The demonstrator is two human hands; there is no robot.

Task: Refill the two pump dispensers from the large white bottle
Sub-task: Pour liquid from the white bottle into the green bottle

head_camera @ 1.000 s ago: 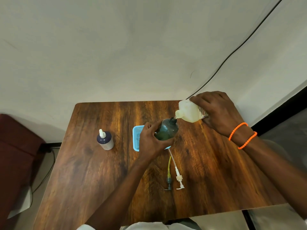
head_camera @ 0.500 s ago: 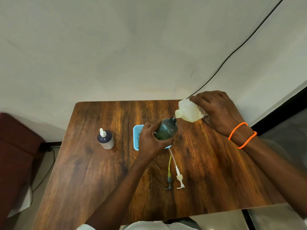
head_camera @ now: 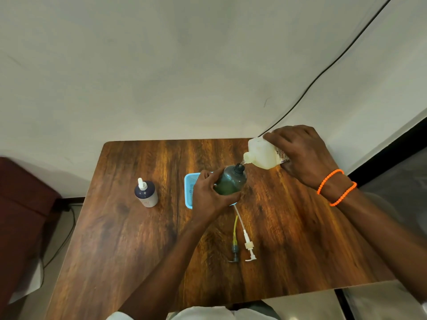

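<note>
Near the far right corner of the table (head_camera: 143,250), almost nothing has shifted over the last second: your right hand (head_camera: 300,155) keeps the large white bottle (head_camera: 262,153) tipped on its side, fingers wrapped around its body, and the spout sits where it sat before, just above and touching close to the open neck of the dark green dispenser (head_camera: 231,183). A thin clear thread seems to run between spout and neck, though it is too fine to be sure. That steadiness suggests the pour is mid-way and this first refill is not finished.

Your left hand (head_camera: 208,195) is curled around the near side of the green dispenser, holding it tilted toward the bottle over the blue tray (head_camera: 188,192).

Toward the left edge, the second dispenser (head_camera: 146,192) stands upright, well apart from both hands. Two removed pump heads (head_camera: 242,248) lie side by side toward the near edge.
</note>
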